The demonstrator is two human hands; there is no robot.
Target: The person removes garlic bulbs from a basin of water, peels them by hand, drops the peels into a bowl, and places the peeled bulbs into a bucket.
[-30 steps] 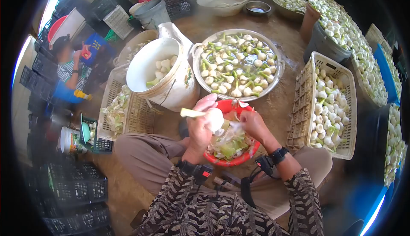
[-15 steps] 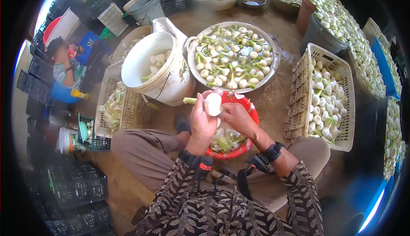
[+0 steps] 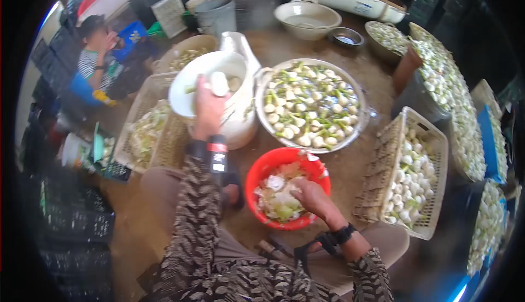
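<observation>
My left hand (image 3: 208, 108) is closed around a peeled white garlic bulb (image 3: 219, 84), held over the mouth of the white bucket (image 3: 186, 97). Several bulbs inside the bucket are partly hidden by that hand. Down at the red basin (image 3: 251, 173), my right hand (image 3: 314, 195) reaches in with its fingers drawn together against the garlic peelings (image 3: 279, 206). What the right fingertips pinch, if anything, is hidden. Just beyond the basin stands a wide metal pan (image 3: 266, 124) of garlic bulbs in water.
To the right is a crate (image 3: 432, 214) of garlic bulbs, with heaps of garlic (image 3: 465, 132) beyond it. A crate (image 3: 123, 151) on the left holds peelings. A seated person (image 3: 95, 56) is at the far left. An off-white basin (image 3: 306, 20) and a metal bowl (image 3: 348, 37) stand at the back.
Both hands were together on the bulb above the red basin. My left hand has carried it forward and left to the bucket; my right hand has dropped into the basin. The view has shifted.
</observation>
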